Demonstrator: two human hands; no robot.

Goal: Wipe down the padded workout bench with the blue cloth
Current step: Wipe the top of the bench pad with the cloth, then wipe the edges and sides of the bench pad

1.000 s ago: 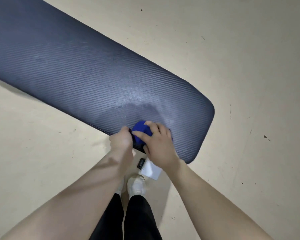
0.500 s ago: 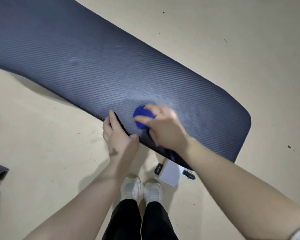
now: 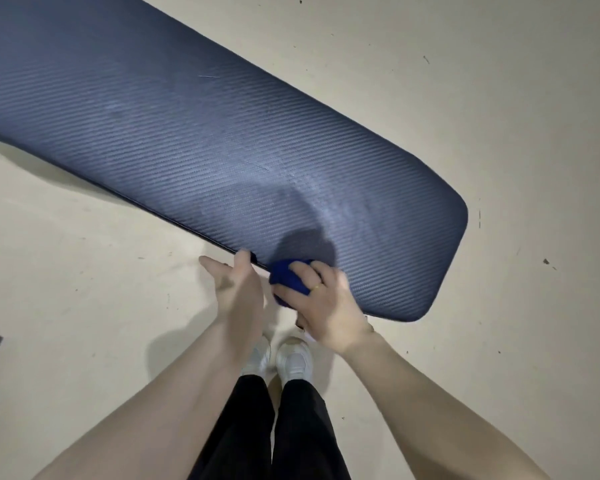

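The bench pad (image 3: 222, 143) runs long from far left down to its rounded end near the right, and both hands sit at its near edge. Right hand (image 3: 321, 306) grasps the balled blue cloth (image 3: 289, 277) on that edge, closest to the unwiped stretch. Left hand (image 3: 234, 289) braces beside it, fingers extended, holding nothing.

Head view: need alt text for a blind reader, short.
Seen from above, a person's right hand grips a balled blue cloth at the near edge of a dark padded bench. The left hand steadies that edge beside it, above white shoes on a beige floor.
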